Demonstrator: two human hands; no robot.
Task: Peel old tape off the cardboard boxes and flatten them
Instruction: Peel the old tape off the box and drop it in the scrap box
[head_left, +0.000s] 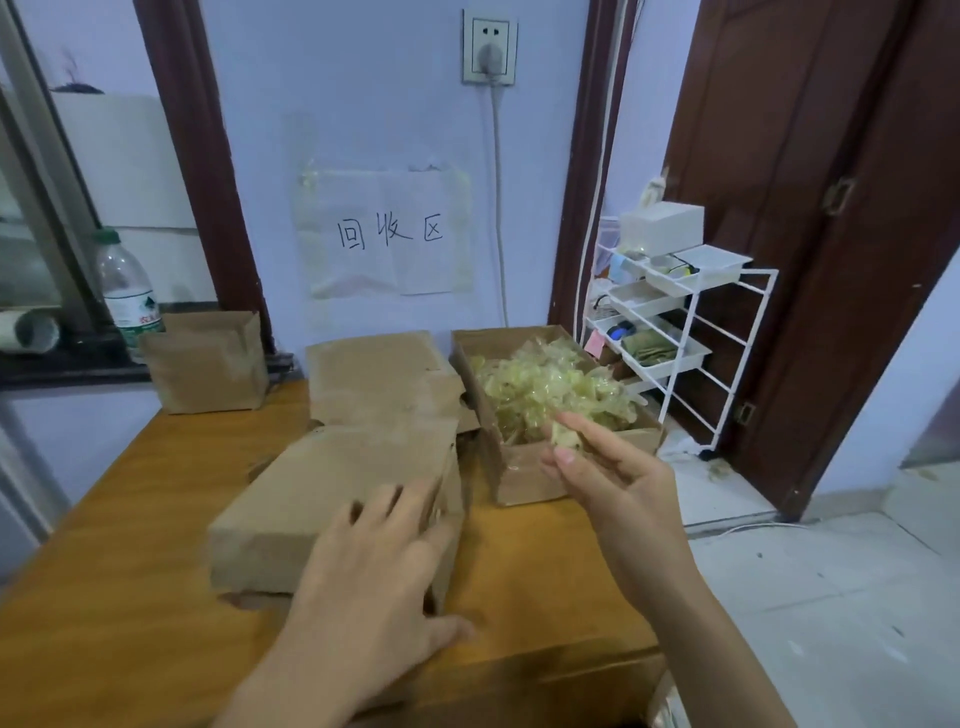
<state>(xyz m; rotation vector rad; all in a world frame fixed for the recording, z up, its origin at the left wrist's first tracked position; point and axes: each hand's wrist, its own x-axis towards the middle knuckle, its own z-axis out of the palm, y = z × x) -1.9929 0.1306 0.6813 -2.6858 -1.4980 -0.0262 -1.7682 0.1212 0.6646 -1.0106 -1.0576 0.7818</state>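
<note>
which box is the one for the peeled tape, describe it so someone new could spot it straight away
Start at the wooden table under the handwritten paper sign on the wall. Of the cardboard boxes there, it is the open box at the table's right edge, beside the white wire rack. Unlike its neighbours, it is heaped with crumpled yellowish tape.

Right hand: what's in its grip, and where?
The right hand pinches a crumpled wad of tape by its lower edge, between thumb and fingertips, above the open box.

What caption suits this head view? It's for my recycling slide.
Right hand drops a tape wad toward the scrap box; left hand steadies a closed carton.
</note>
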